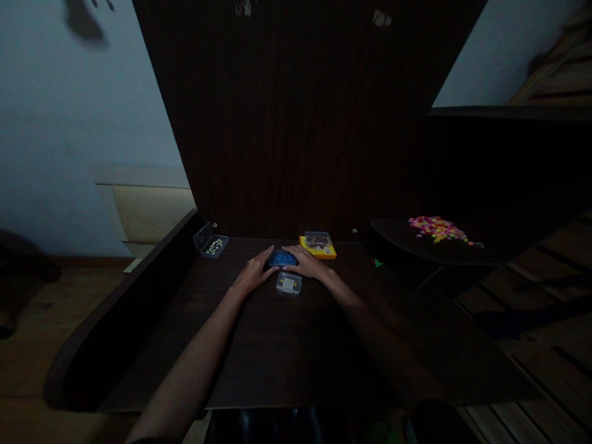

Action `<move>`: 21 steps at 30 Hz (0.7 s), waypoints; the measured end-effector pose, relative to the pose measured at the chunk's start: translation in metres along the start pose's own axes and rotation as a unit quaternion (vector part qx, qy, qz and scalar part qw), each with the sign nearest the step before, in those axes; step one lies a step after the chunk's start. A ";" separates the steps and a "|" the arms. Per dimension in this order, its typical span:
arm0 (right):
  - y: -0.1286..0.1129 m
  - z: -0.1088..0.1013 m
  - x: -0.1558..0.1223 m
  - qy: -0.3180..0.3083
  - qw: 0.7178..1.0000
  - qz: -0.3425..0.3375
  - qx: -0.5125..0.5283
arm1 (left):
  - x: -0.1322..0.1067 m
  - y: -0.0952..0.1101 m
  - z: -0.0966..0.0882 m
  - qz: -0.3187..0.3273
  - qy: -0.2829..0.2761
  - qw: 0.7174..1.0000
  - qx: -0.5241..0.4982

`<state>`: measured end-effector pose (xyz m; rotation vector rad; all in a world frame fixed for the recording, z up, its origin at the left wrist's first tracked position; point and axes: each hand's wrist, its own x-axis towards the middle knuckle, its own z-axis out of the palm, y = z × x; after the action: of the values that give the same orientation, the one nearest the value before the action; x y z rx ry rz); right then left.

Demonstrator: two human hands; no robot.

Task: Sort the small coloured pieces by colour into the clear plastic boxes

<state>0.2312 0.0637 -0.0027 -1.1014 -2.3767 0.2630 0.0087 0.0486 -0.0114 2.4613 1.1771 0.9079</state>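
Note:
A flat, dark-edged case with a blue, mottled top [282, 258] lies on the dark wooden table [296, 345]. My left hand [257, 270] holds its left end, thumb along the near edge and fingers at the far side. On the opposite end, my right hand [306, 262] grips it the same way, fingers curved over the far corner. Just nearer to me than the blue case is a small clear plastic box [289, 283], its lid down, with a pale label and some yellow bits; neither hand touches it. The case's exact kind is too dim to make out.
An open clear box [215, 246] of pale small pieces stands at the back left. Behind my right hand, another clear box [317, 238] rests on a yellow packet [326, 251]. A pile of bright colored pieces [439, 229] covers part of the right shelf. A tall panel [296, 123] rises behind.

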 end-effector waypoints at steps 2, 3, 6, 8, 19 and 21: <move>-0.002 -0.002 0.001 0.005 1.000 0.004 0.007 | -0.002 0.002 -0.003 -0.009 0.006 1.000 0.009; -0.004 -0.004 0.002 0.008 1.000 0.004 0.010 | -0.003 0.003 -0.006 -0.010 0.010 1.000 0.017; -0.007 -0.015 0.002 0.023 1.000 0.002 0.015 | -0.005 0.005 -0.016 -0.012 0.036 0.998 0.053; -0.006 -0.026 0.002 0.033 0.999 0.003 0.013 | -0.007 0.003 -0.025 -0.028 0.066 0.993 0.090; 0.040 -0.085 -0.015 0.061 0.992 0.045 -0.098 | -0.020 -0.020 -0.056 -0.248 0.178 0.919 0.251; 0.047 -0.086 -0.020 0.053 0.990 0.057 -0.116 | -0.021 -0.020 -0.059 -0.274 0.165 0.912 0.258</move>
<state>0.3176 0.0766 0.0466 -1.3263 -2.2948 -0.0341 -0.0509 0.0428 0.0155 2.1344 2.3337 0.9409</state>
